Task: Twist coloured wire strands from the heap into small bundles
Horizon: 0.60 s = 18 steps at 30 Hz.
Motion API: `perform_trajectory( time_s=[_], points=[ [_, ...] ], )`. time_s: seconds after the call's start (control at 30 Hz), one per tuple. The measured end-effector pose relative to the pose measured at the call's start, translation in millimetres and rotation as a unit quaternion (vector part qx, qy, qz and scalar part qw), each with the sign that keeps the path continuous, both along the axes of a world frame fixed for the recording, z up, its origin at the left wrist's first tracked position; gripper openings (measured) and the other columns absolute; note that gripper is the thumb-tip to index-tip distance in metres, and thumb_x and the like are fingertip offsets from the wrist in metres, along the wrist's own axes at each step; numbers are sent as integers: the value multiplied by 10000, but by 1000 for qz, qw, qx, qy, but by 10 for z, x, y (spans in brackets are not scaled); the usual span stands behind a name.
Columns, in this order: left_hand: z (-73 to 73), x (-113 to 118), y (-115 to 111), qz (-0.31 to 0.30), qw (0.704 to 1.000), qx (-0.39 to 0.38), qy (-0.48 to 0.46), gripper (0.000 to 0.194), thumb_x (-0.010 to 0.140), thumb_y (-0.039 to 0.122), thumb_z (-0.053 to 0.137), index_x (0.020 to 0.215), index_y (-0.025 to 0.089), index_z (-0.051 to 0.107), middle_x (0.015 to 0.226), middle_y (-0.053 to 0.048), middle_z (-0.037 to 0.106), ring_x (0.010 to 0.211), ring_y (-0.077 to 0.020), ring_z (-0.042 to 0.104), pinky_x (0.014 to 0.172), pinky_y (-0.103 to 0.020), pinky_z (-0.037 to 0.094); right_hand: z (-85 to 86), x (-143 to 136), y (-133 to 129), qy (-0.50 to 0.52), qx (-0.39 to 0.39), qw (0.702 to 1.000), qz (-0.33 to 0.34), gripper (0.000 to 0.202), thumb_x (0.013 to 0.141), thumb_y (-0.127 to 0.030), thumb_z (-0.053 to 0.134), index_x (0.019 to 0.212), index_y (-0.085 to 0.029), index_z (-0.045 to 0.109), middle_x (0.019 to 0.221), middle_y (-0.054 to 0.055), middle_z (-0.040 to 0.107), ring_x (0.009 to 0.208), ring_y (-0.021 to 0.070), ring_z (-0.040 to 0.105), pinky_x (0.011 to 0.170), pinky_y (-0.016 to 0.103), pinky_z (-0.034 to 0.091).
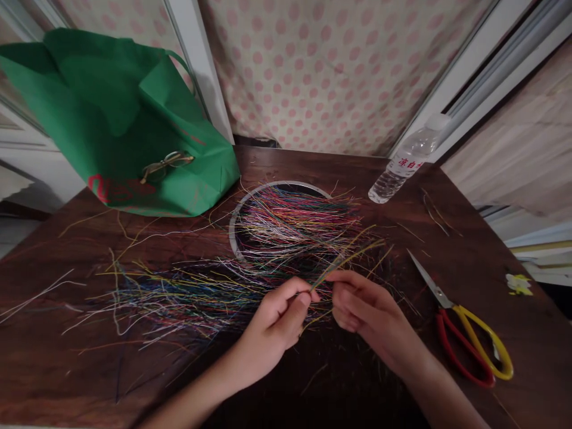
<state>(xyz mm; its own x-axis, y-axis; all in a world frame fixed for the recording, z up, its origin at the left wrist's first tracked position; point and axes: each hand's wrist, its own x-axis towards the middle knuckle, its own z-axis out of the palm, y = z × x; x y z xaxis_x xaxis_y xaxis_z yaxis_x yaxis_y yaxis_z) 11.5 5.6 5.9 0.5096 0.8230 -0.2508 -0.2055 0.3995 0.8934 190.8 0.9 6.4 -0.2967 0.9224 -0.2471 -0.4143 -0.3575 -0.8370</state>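
My left hand point(286, 313) pinches a small bundle of thin yellow and green wires point(357, 250) between thumb and forefinger. The bundle slants up to the right from the fingertips, with its loose ends fanned out. Close beside it is my right hand point(364, 304), its fingers curled in and the forefinger at the bundle; whether it grips any wire there is hidden. A heap of multicoloured wires point(295, 220) lies on a round tray with a pale rim point(233, 229) beyond the hands. Another spread of wires point(179, 298) covers the table to the left.
Scissors point(442, 298) with one red and one yellow handle lie right of my hands. A water bottle point(404, 161) stands at the back right. A green bag point(120, 119) with glasses point(167, 164) on it occupies the back left. A small yellow-and-white item point(518, 285) sits near the right edge.
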Motion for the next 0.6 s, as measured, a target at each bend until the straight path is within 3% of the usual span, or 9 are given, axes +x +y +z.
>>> perform_trajectory(
  time_s=[0.17,0.47,0.6],
  points=[
    [-21,7,-42,-48,999,8,24,220,942,397,430,917,198,523,524,108,213,388,-47,173,379,-187,160,-38,-59,25,-71,62,994,-46,180,868,-277,615,1025,-194,642,556,-69,390,485,70,319,466,239,239],
    [-13,17,-22,-102,991,-80,-39,196,935,393,451,895,203,472,514,123,188,389,-44,112,343,-147,141,-15,-38,38,-155,100,980,-70,207,892,-341,569,788,-163,594,524,-60,460,425,57,344,434,235,220],
    [21,-28,25,-166,983,-74,-10,202,948,382,413,886,193,450,488,123,321,311,-22,249,316,-127,220,1,-23,34,-171,101,979,-56,236,882,-357,578,753,-159,583,512,-67,421,446,57,313,432,231,198]
  ],
)
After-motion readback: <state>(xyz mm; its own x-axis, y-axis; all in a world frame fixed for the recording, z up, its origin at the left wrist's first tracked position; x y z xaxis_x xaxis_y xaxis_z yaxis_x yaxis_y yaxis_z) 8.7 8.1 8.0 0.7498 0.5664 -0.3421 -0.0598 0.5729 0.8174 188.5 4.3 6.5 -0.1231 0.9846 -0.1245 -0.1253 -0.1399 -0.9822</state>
